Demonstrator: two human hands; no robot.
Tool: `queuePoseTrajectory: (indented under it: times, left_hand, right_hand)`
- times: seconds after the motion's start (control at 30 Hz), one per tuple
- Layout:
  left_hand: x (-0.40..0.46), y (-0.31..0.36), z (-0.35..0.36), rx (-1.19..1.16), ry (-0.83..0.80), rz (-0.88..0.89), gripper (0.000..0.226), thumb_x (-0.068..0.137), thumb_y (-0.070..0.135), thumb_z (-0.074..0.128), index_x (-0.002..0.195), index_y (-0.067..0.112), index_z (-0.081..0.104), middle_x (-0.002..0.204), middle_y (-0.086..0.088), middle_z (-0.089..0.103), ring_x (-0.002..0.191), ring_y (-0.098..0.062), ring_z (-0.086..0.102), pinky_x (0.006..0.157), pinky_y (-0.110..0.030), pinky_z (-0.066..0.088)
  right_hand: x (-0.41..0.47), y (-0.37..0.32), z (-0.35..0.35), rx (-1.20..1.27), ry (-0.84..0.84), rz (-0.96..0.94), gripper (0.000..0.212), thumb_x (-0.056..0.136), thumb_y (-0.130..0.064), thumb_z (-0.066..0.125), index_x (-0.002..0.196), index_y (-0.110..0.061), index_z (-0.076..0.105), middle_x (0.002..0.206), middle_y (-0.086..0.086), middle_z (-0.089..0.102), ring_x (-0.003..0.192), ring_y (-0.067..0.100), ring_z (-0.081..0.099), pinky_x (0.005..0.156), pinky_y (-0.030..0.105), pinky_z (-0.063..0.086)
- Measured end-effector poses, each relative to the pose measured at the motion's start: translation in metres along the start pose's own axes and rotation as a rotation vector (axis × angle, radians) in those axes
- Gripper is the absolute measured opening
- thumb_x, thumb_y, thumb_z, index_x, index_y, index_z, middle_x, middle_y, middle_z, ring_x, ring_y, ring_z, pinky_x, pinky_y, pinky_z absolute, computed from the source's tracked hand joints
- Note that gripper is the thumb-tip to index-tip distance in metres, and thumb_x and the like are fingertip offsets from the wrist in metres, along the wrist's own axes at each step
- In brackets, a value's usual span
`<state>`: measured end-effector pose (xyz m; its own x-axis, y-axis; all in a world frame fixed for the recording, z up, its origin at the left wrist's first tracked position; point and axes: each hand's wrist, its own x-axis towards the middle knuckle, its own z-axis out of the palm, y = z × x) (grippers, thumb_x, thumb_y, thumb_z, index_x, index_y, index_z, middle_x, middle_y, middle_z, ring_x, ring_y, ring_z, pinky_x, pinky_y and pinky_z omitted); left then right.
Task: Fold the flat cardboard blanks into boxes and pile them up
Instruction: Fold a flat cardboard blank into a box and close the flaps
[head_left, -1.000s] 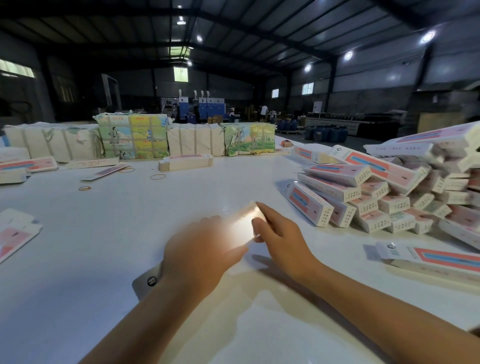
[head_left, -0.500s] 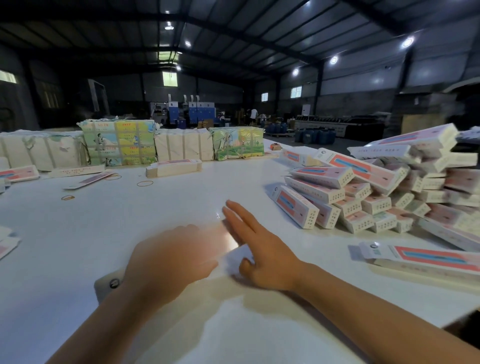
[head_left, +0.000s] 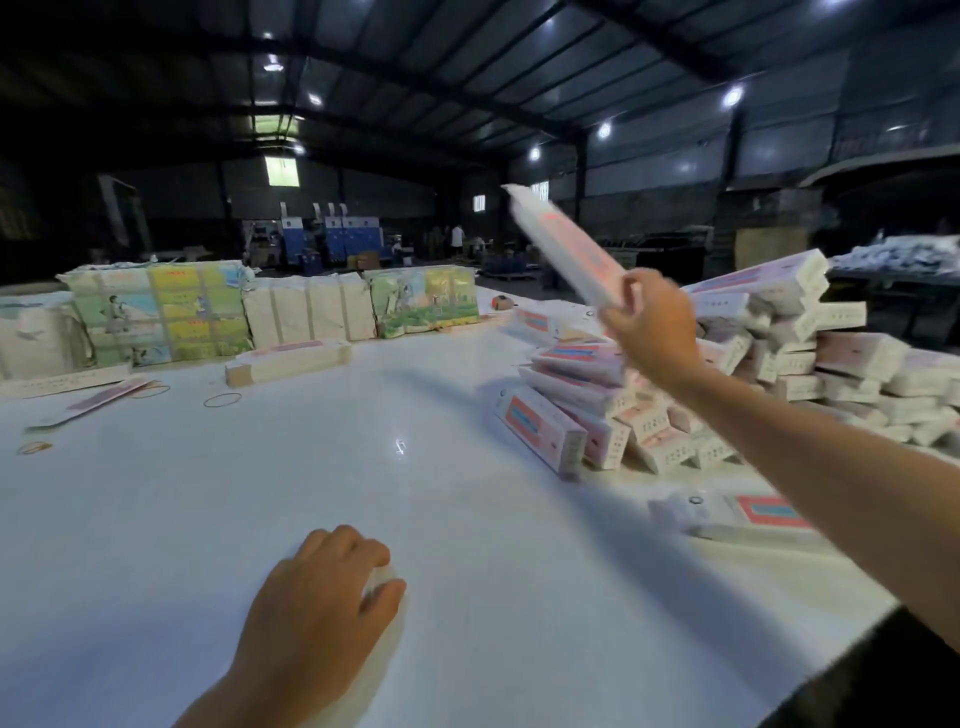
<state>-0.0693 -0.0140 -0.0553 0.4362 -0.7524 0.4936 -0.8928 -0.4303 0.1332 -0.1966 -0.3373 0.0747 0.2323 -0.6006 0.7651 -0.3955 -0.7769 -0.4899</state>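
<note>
With my right hand (head_left: 652, 322) gripping a folded box (head_left: 566, 247) raised above the pile (head_left: 753, 374), I'd lay it flat on top, not toss. Left hand (head_left: 324, 597) rests loosely curled on table (head_left: 208, 519), holding nothing I can see.

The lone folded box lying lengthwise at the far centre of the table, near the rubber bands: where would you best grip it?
Probably across the middle of the folded box, thumb on one long side and fingers on the other, coming from above. It lies flat on the table, long and narrow, apart from the bundles, so both long sides look free. Its brown left end looks open, a weaker hold.
</note>
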Motion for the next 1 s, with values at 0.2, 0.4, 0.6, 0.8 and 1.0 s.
queuePoseTrajectory:
  times: [0.2, 0.4, 0.6, 0.8, 1.0]
  left_hand:
    - [0.0, -0.001, 0.002, -0.006, 0.089, 0.069, 0.029, 0.07, 0.042, 0.041, 0.067, 0.027, 0.065, 0.067, 0.013, 0.058, 0.059, -0.013, 0.06, 0.043, -0.024, 0.044]
    - [0.001, 0.0, 0.002, 0.008, 0.069, 0.057, 0.03, 0.072, 0.04, 0.039, 0.068, 0.025, 0.065, 0.068, 0.011, 0.058, 0.06, -0.014, 0.059, 0.044, -0.028, 0.046]
    - [0.002, 0.0, 0.006, 0.036, -0.032, -0.037, 0.031, 0.084, 0.044, 0.037, 0.094, 0.028, 0.062, 0.095, 0.012, 0.057, 0.094, -0.012, 0.053, 0.078, -0.028, 0.044]
    - [0.0, -0.005, 0.004, 0.02, -0.092, -0.057, 0.03, 0.093, 0.039, 0.042, 0.114, 0.025, 0.057, 0.113, 0.004, 0.053, 0.109, -0.016, 0.044, 0.091, -0.029, 0.036]
    - [0.005, -0.006, 0.0, -0.059, -0.185, -0.122, 0.033, 0.094, 0.034, 0.044, 0.119, 0.018, 0.058, 0.117, -0.006, 0.054, 0.112, -0.025, 0.044, 0.092, -0.038, 0.035]
  right_hand:
    - [0.034, 0.098, -0.029, -0.534, -0.19, 0.371, 0.03, 0.088, -0.024, 0.048, 0.112, -0.013, 0.062, 0.118, 0.021, 0.055, 0.105, 0.039, 0.053, 0.07, 0.033, 0.041]
    - [0.026, 0.06, -0.025, -0.562, -0.059, 0.16, 0.039, 0.091, -0.019, 0.047, 0.129, -0.011, 0.053, 0.139, 0.019, 0.041, 0.128, 0.038, 0.032, 0.101, 0.047, 0.031]
    - [-0.058, -0.066, 0.015, 0.059, -0.275, -0.308, 0.022, 0.091, -0.015, 0.055, 0.109, -0.014, 0.068, 0.118, 0.005, 0.065, 0.113, 0.024, 0.052, 0.094, 0.035, 0.039]
    - [-0.184, -0.099, 0.07, -0.074, -0.792, -0.447, 0.025, 0.093, -0.023, 0.044, 0.102, -0.017, 0.067, 0.112, -0.001, 0.062, 0.106, 0.021, 0.053, 0.086, 0.03, 0.041]
    - [-0.191, -0.092, 0.074, -0.06, -0.762, -0.458, 0.02, 0.092, -0.019, 0.054, 0.103, -0.022, 0.07, 0.118, -0.003, 0.063, 0.106, 0.022, 0.054, 0.088, 0.033, 0.043]
